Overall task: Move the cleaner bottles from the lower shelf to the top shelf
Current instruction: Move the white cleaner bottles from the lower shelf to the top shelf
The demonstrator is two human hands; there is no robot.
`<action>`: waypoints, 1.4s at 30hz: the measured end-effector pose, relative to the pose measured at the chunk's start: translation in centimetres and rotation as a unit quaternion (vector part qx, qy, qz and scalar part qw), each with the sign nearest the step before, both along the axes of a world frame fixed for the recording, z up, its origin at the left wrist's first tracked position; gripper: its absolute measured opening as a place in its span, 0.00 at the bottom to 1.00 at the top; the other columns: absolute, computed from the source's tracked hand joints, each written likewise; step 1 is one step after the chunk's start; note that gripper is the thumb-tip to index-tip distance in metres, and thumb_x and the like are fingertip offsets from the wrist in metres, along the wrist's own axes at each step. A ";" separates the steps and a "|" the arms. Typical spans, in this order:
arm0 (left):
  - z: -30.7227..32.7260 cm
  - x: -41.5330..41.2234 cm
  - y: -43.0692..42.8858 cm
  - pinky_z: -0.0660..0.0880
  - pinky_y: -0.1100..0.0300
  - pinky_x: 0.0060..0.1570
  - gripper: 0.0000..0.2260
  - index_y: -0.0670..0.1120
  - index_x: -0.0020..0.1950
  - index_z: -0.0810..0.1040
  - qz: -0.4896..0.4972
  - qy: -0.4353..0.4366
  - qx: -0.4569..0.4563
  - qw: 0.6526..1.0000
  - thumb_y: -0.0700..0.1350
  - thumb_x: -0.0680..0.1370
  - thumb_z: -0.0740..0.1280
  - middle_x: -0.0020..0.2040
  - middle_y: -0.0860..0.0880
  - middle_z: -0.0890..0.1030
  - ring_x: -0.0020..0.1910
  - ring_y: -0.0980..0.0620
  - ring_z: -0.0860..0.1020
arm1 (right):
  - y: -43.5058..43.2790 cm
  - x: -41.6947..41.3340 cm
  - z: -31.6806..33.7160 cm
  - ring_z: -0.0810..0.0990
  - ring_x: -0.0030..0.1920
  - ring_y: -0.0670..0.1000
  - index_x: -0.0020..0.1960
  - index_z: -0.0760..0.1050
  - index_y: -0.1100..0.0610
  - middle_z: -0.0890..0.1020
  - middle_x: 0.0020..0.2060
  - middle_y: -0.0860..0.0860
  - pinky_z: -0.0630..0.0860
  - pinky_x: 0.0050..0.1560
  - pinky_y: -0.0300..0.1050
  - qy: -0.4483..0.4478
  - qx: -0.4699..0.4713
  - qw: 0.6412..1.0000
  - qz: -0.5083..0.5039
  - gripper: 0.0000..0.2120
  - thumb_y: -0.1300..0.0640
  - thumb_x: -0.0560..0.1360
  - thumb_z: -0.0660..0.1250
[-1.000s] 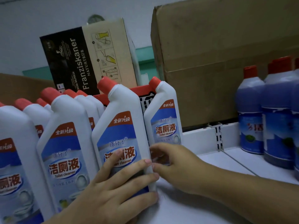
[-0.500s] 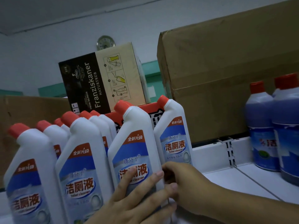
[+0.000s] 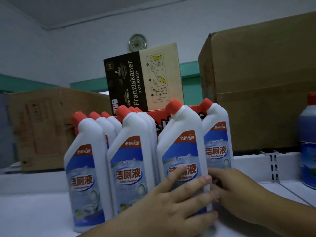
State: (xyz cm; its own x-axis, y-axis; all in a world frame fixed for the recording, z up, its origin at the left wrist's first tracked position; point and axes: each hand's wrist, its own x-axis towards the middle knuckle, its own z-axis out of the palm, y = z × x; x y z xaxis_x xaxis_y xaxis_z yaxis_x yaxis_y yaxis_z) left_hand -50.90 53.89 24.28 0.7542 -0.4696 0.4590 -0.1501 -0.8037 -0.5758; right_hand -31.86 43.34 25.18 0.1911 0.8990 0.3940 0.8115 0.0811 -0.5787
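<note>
Hands bracket the front-right toilet cleaner bottle [image 3: 183,151] to square it with its row. Left hand [image 3: 171,206]: straight fingers flat on the label. Right hand [image 3: 239,190]: fingers curled at its side edge; actual grip unclear.

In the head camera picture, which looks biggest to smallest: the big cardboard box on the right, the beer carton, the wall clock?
1. Cardboard box, though nearness may exaggerate it.
2. Beer carton.
3. Wall clock, farthest away, so its true size is unsure.

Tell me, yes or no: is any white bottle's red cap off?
No. Every white bottle in view has its red cap on, including the one that the left hand touches.
</note>
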 end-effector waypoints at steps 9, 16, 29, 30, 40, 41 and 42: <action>3.2 -11.1 -1.3 0.78 0.63 0.50 0.09 0.54 0.46 0.74 0.226 -0.090 -0.202 0.949 0.58 0.73 0.64 0.43 0.57 0.82 0.42 0.61 0.79 | -1.0 -4.0 1.1 0.77 0.51 0.37 0.52 0.61 0.30 0.75 0.49 0.31 0.76 0.43 0.31 0.128 0.033 0.990 0.045 0.27 0.33 0.56 0.66; 0.8 -8.6 -1.0 0.66 0.69 0.43 0.10 0.56 0.44 0.65 0.368 -0.041 -0.280 0.886 0.61 0.77 0.60 0.44 0.59 0.73 0.41 0.59 0.70 | -0.6 -5.3 -0.1 0.74 0.48 0.25 0.55 0.49 0.21 0.74 0.50 0.27 0.76 0.40 0.28 0.131 -0.036 0.990 0.046 0.43 0.44 0.54 0.74; 1.0 -10.0 0.2 0.75 0.67 0.44 0.13 0.53 0.46 0.77 0.271 -0.060 -0.262 0.924 0.61 0.75 0.62 0.43 0.58 0.80 0.40 0.62 0.75 | 0.1 -4.6 -1.1 0.71 0.53 0.25 0.58 0.53 0.26 0.71 0.54 0.26 0.75 0.47 0.26 0.069 -0.035 0.996 0.044 0.36 0.40 0.57 0.70; 1.5 -10.9 0.7 0.74 0.69 0.40 0.12 0.53 0.45 0.77 0.241 -0.121 -0.248 0.930 0.60 0.74 0.64 0.40 0.58 0.79 0.38 0.62 0.74 | 0.0 -4.6 -1.1 0.71 0.53 0.25 0.58 0.53 0.27 0.71 0.54 0.26 0.75 0.46 0.26 0.071 -0.038 0.996 0.047 0.36 0.41 0.57 0.70; 0.3 -12.0 4.1 0.72 0.69 0.37 0.41 0.58 0.64 0.59 0.153 -0.263 -0.750 0.587 0.38 0.62 0.78 0.49 0.62 0.73 0.46 0.62 0.74 | 0.4 -4.6 -1.3 0.71 0.47 0.21 0.55 0.55 0.31 0.70 0.53 0.29 0.72 0.39 0.22 0.068 -0.045 0.996 0.047 0.31 0.46 0.59 0.69; 0.1 -11.8 4.4 0.72 0.69 0.38 0.39 0.59 0.63 0.58 0.153 -0.264 -0.749 0.588 0.38 0.62 0.78 0.49 0.62 0.73 0.46 0.61 0.74 | 0.4 -4.7 -1.2 0.72 0.47 0.22 0.55 0.55 0.31 0.71 0.53 0.29 0.73 0.40 0.23 0.073 -0.044 0.995 0.049 0.32 0.46 0.59 0.69; 0.1 -11.8 4.4 0.73 0.69 0.38 0.39 0.59 0.62 0.58 0.150 -0.266 -0.750 0.587 0.38 0.63 0.78 0.49 0.62 0.73 0.47 0.60 0.75 | 0.4 -4.7 -1.2 0.72 0.48 0.22 0.56 0.55 0.30 0.71 0.54 0.30 0.73 0.41 0.23 0.080 -0.046 0.994 0.050 0.32 0.46 0.59 0.69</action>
